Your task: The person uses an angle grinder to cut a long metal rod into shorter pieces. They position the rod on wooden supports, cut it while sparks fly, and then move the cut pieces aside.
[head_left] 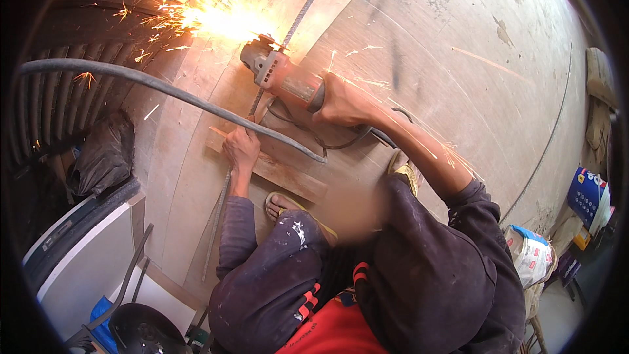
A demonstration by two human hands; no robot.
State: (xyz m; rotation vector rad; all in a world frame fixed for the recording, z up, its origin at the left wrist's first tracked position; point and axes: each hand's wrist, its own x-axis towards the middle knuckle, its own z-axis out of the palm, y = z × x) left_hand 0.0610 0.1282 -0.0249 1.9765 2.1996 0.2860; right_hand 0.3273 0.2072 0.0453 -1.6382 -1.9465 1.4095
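Observation:
My right hand [342, 101] is wrapped round the rear of a red angle grinder [288, 80], with its head pointing to the upper left. Bright sparks stream from its disc side, and glare hides the exact cut. A ribbed steel rebar [306, 5] runs from the top edge down past the grinder head. My left hand [241, 149] is closed on the rebar farther down, close to a wooden plank [288, 178] lying on the floor. Over my left wrist area, a grey bent rod or pipe [177, 96] crosses the view, its end near the plank.
My sandalled feet [283, 204] stand near the plank. The grinder's dark cable [341, 144] loops on the floor [445, 85]. Dark ribbed material [65, 92] and a black bag [105, 151] are at left. A black pan-like object [145, 329] sits lower left; bags [529, 255] lie at right.

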